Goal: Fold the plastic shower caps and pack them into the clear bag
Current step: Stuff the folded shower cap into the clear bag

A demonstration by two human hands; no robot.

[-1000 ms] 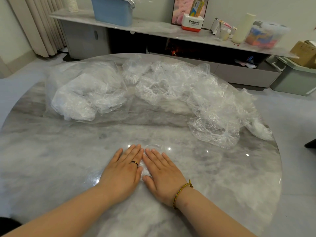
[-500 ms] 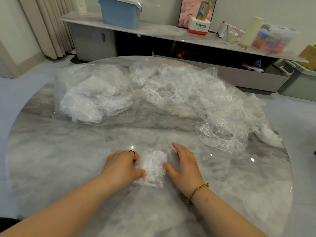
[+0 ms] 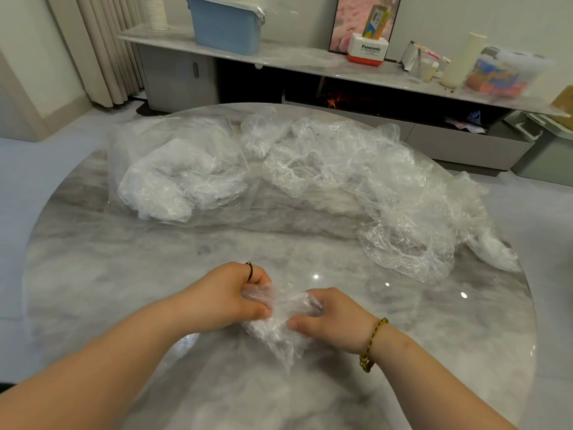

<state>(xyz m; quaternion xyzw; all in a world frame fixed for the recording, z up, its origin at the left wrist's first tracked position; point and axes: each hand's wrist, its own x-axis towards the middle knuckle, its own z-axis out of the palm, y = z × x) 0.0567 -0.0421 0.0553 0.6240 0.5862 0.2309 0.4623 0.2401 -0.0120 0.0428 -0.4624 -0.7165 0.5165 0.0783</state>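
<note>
A crumpled, folded shower cap (image 3: pixel 276 324) of thin clear plastic sits near the front of the round marble table (image 3: pixel 93 274). My left hand (image 3: pixel 223 299) grips its left side with curled fingers. My right hand (image 3: pixel 331 318) grips its right side, thumb pressed into the plastic. The clear bag (image 3: pixel 173 169) lies at the back left with several folded caps inside. A loose heap of unfolded shower caps (image 3: pixel 372 187) stretches across the back and right of the table.
Behind the table runs a low marble sideboard (image 3: pixel 297 57) with a blue box (image 3: pixel 226 23), a Panasonic carton (image 3: pixel 367 52), a cream roll and a clear tub. Curtains hang at the far left. The table edge curves close on the right.
Both hands lay flat side by side pressing the cap a second ago. They then parted, curled round the small bundle and lifted its edges together.
</note>
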